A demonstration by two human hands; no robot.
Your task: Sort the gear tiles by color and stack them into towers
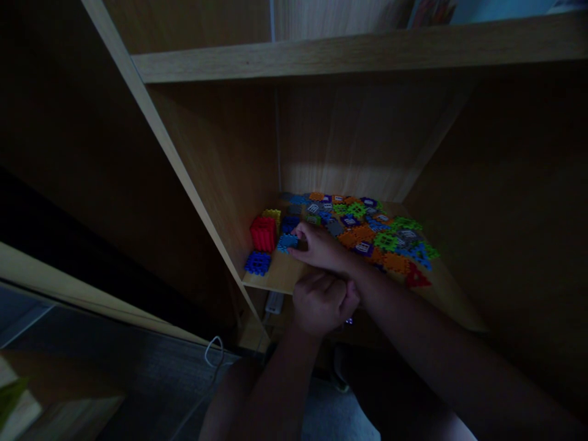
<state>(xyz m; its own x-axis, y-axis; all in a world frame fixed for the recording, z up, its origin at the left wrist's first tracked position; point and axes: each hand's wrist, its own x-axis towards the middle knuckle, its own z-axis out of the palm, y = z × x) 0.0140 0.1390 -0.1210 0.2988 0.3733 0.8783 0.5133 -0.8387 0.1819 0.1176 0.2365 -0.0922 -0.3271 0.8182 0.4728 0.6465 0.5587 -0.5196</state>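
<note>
My right hand (319, 246) reaches over the lower shelf. Its thumb and forefinger pinch the edge of a light blue square building tile (286, 243) with toothed edges. Just below the right wrist, my left hand (321, 301) is closed in a fist; whatever it may hold is hidden. Left of the blue tile stands a stack of red tiles (263, 234), with yellow tiles (272, 215) behind it. Dark blue tiles (258, 263) lie at the shelf's front left, and another dark blue piece (290, 224) sits behind the light blue one.
Loose orange (395, 263), green (386, 241), purple, grey and blue tiles cover the shelf's back and right. A red triangular tile (417, 277) lies near the front. An upper shelf board (321, 58) crosses overhead. Below are a white power strip (274, 302) and cable (214, 352).
</note>
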